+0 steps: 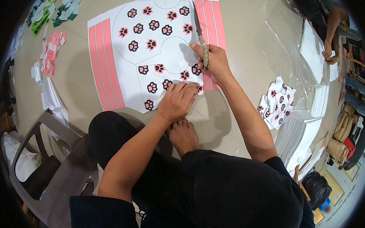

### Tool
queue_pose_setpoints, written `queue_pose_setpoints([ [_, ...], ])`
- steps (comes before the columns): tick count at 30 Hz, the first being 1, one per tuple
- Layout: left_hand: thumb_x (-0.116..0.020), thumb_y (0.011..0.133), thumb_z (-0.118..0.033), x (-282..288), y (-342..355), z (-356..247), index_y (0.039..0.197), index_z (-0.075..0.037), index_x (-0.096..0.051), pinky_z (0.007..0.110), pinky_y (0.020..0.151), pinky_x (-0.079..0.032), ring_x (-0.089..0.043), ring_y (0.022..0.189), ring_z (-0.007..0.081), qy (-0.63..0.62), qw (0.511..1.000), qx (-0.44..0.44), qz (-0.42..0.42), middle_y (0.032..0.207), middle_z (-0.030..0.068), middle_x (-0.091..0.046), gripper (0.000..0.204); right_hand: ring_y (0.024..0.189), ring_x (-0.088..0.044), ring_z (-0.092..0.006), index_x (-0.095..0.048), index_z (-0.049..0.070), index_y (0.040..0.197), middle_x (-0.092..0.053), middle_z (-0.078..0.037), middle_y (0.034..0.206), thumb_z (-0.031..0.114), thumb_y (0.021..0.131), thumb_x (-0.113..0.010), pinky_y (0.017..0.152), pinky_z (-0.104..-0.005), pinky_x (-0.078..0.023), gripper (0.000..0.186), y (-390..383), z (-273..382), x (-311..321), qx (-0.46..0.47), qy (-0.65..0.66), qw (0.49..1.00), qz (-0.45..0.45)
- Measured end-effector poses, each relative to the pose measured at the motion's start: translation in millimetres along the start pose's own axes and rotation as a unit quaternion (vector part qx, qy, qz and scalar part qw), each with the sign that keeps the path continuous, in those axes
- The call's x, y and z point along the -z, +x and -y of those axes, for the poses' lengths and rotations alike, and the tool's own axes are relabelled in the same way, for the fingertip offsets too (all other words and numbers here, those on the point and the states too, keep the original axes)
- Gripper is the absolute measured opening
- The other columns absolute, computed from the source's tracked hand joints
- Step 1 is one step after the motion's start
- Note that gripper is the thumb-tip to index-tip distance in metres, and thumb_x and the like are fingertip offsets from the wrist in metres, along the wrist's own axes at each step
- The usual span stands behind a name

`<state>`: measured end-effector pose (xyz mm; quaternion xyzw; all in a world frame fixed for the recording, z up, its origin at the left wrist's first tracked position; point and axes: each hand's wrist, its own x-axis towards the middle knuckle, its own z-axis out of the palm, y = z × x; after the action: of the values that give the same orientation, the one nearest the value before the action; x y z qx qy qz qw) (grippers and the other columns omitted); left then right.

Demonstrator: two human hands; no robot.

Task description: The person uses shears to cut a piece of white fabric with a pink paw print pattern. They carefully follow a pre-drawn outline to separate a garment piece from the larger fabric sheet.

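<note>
A sheet of white fabric (125,78) printed with black and pink paw prints lies on the floor ahead of me. Thin outlines of curved pieces are drawn on it, and pink striped bands (104,64) run down both sides. My right hand (215,62) grips a pair of scissors (198,27) with wrapped, beige handles. Their blades point away from me, along the line between the paw prints and the right pink band. My left hand (178,99) is over the sheet's near edge, fingers together on the fabric; its thumb is hidden.
Pink scraps (53,52) and green scraps (42,16) lie at the left, near a grey plastic chair (73,166). To the right are cut paw-print pieces (277,102), a stack of white sheets (297,134) and clear plastic (278,38). Another person's hands (329,54) are at the far right.
</note>
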<state>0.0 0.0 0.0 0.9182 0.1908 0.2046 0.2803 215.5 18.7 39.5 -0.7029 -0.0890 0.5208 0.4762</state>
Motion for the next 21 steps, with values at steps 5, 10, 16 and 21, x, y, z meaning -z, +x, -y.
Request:
queue_pose_setpoints([
  [5, -0.071, 0.1, -0.02, 1.1, 0.8, 0.6, 0.119, -0.008, -0.068, 0.04, 0.088, -0.048, -0.064, 0.106, 0.0217, -0.003, 1.0, 0.0, -0.001, 0.132, -0.0002, -0.073, 0.022, 0.052, -0.058, -0.0095, -0.064, 0.005, 0.089, -0.06, -0.001, 0.067, 0.035, 0.09, -0.096, 0.049, -0.0264, -0.048, 0.045, -1.3, 0.6, -2.6, -0.003, 0.002, 1.0, -0.005],
  [10, -0.07, 0.101, -0.021, -0.8, -0.2, 1.3, 0.12, -0.009, -0.068, 0.041, 0.089, -0.048, -0.064, 0.107, 0.0222, 0.004, 1.0, 0.003, 0.004, 0.132, -0.0001, -0.073, 0.022, 0.052, -0.058, -0.0098, -0.064, 0.004, 0.089, -0.061, -0.001, 0.068, 0.034, 0.091, -0.096, 0.049, -0.0268, -0.048, 0.043, 0.3, -0.1, -1.7, 0.001, 0.002, 1.0, -0.002],
  [16, -0.07, 0.101, -0.022, -1.6, -1.9, 2.1, 0.12, -0.008, -0.069, 0.041, 0.089, -0.047, -0.063, 0.107, 0.022, 0.003, 1.0, 0.005, 0.01, 0.132, -0.0005, -0.073, 0.023, 0.051, -0.058, -0.0103, -0.065, 0.005, 0.089, -0.062, -0.002, 0.068, 0.033, 0.092, -0.095, 0.049, -0.0272, -0.048, 0.041, -0.9, 0.1, -1.3, 0.002, -0.002, 1.0, 0.001],
  [21, -0.071, 0.101, -0.021, -3.1, -2.3, 2.3, 0.12, -0.008, -0.069, 0.041, 0.089, -0.047, -0.063, 0.106, 0.0217, -0.002, 1.0, 0.009, 0.004, 0.131, -0.0007, -0.073, 0.023, 0.051, -0.058, -0.0101, -0.063, 0.006, 0.086, -0.061, -0.001, 0.068, 0.033, 0.091, -0.095, 0.048, -0.0274, -0.047, 0.042, -0.8, 0.7, -1.4, 0.01, 0.0, 1.0, 0.006],
])
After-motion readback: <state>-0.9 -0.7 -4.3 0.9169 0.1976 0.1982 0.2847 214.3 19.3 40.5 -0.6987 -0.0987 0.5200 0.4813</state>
